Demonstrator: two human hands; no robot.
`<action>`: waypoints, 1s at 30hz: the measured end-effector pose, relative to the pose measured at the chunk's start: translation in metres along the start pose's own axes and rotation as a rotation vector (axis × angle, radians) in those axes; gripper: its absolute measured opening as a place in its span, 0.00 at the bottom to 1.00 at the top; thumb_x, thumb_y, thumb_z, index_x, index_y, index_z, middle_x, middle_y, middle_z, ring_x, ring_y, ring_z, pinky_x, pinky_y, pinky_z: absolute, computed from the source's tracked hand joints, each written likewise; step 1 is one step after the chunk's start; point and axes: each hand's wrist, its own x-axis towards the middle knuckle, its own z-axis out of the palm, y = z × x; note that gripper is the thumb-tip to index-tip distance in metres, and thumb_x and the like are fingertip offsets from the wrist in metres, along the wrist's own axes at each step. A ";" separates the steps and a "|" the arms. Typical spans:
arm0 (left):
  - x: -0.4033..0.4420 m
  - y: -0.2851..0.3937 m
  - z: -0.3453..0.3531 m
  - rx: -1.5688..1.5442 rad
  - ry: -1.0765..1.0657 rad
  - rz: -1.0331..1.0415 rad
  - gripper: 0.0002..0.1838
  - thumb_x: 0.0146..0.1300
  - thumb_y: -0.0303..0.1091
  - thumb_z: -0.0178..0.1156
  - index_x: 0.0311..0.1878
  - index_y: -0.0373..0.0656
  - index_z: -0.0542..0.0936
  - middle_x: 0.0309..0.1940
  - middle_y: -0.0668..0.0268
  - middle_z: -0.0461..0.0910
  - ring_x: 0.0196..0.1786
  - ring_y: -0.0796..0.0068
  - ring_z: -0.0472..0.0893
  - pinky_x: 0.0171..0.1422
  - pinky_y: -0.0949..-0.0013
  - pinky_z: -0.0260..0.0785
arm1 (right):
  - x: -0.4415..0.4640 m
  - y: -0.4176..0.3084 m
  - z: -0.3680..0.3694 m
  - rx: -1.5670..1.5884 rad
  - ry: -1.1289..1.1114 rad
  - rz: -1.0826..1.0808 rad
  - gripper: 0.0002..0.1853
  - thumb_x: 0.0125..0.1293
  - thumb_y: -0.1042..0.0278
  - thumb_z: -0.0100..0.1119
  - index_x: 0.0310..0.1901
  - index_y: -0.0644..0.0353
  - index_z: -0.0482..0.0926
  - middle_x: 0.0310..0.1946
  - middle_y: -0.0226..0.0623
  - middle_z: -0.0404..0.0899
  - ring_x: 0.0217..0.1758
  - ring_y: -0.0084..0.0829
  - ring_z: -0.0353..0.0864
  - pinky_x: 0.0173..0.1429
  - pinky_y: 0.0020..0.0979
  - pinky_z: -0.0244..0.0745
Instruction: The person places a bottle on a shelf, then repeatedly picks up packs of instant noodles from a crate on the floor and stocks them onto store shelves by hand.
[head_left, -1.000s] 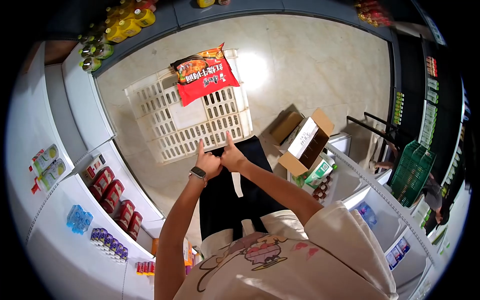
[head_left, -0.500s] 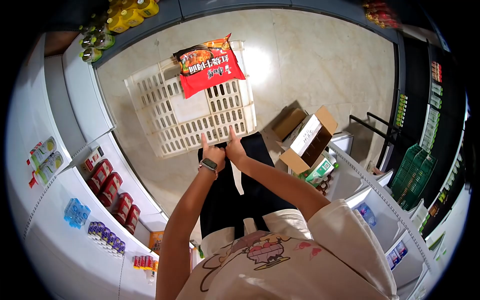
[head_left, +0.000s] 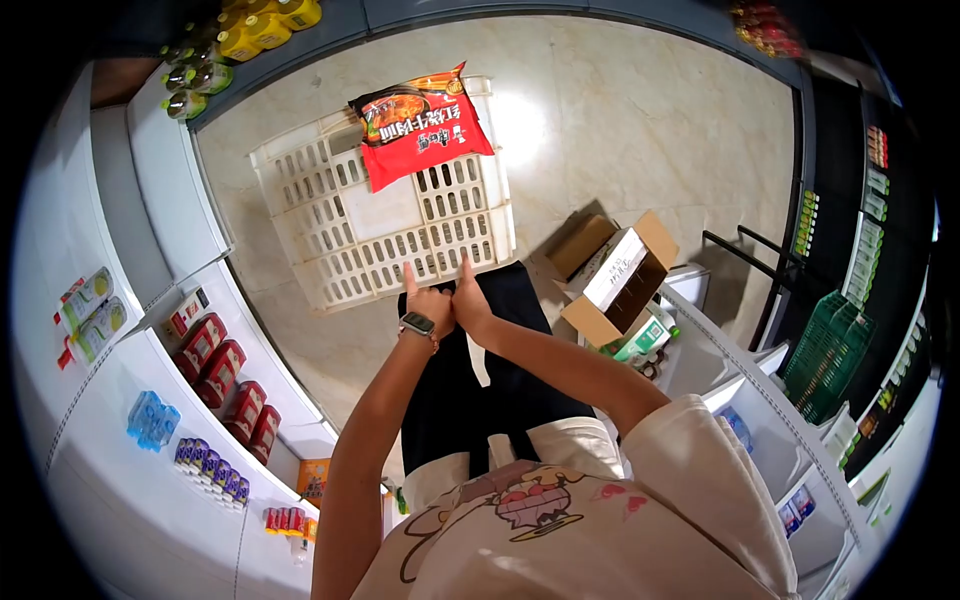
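My left hand [head_left: 427,304], with a watch on the wrist, has its index finger stretched forward and the other fingers curled. My right hand [head_left: 469,298] is beside it in the same pose, the knuckles close together or touching. Nothing shows in either hand. Both fingertips are at the near edge of a cream slatted plastic crate [head_left: 385,210]. On the crate's far part lies a red noodle packet [head_left: 421,126], away from both hands.
An open cardboard box [head_left: 620,280] stands on the right beside a shelf. A green crate [head_left: 828,357] is farther right. The left shelf [head_left: 150,400] holds red packages [head_left: 220,372] and small cans. Yellow bottles [head_left: 255,32] stand at the top left.
The crate and packet now sit slightly higher in the view, with the surroundings shifted too. Both hands keep their pointing pose, a little farther right and closer together.
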 end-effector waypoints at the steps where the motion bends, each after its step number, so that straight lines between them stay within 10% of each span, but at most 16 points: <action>1: -0.001 -0.001 0.000 0.007 0.045 0.015 0.15 0.59 0.38 0.50 0.45 0.46 0.81 0.34 0.63 0.84 0.45 0.65 0.82 0.68 0.31 0.12 | -0.002 0.000 0.002 -0.011 0.111 0.040 0.23 0.68 0.59 0.43 0.62 0.57 0.69 0.56 0.36 0.75 0.63 0.45 0.69 0.72 0.65 0.28; 6: -0.013 -0.002 -0.007 -0.050 0.138 0.109 0.13 0.59 0.38 0.51 0.42 0.46 0.81 0.33 0.62 0.83 0.39 0.65 0.83 0.68 0.29 0.18 | -0.043 0.013 -0.007 0.035 0.285 0.051 0.18 0.64 0.62 0.48 0.52 0.57 0.78 0.46 0.33 0.80 0.54 0.43 0.75 0.72 0.64 0.28; 12: -0.034 -0.006 -0.038 -0.320 0.266 0.139 0.12 0.58 0.37 0.54 0.41 0.41 0.77 0.34 0.55 0.82 0.40 0.56 0.81 0.65 0.46 0.57 | -0.045 0.038 0.006 0.491 0.569 -0.018 0.15 0.57 0.60 0.55 0.42 0.57 0.81 0.35 0.34 0.82 0.47 0.41 0.79 0.70 0.56 0.47; 15: -0.049 -0.020 -0.099 -0.605 0.381 0.076 0.12 0.59 0.35 0.57 0.46 0.44 0.78 0.36 0.55 0.81 0.40 0.53 0.80 0.49 0.57 0.71 | -0.055 0.084 -0.006 0.845 0.677 -0.019 0.09 0.55 0.63 0.55 0.36 0.54 0.79 0.31 0.40 0.81 0.40 0.41 0.81 0.51 0.43 0.71; 23: 0.018 -0.087 -0.117 -1.024 1.150 -0.260 0.13 0.63 0.35 0.55 0.49 0.40 0.76 0.41 0.57 0.80 0.38 0.63 0.81 0.44 0.63 0.71 | -0.032 0.175 -0.016 1.693 0.989 0.575 0.12 0.64 0.59 0.52 0.43 0.57 0.74 0.25 0.41 0.78 0.27 0.39 0.78 0.36 0.37 0.72; 30: 0.040 -0.104 -0.123 -1.100 0.887 -0.336 0.12 0.66 0.36 0.53 0.44 0.36 0.76 0.31 0.59 0.80 0.32 0.68 0.78 0.40 0.68 0.68 | -0.017 0.203 -0.034 1.561 1.004 0.650 0.14 0.66 0.58 0.50 0.49 0.55 0.72 0.42 0.45 0.77 0.39 0.44 0.79 0.44 0.41 0.72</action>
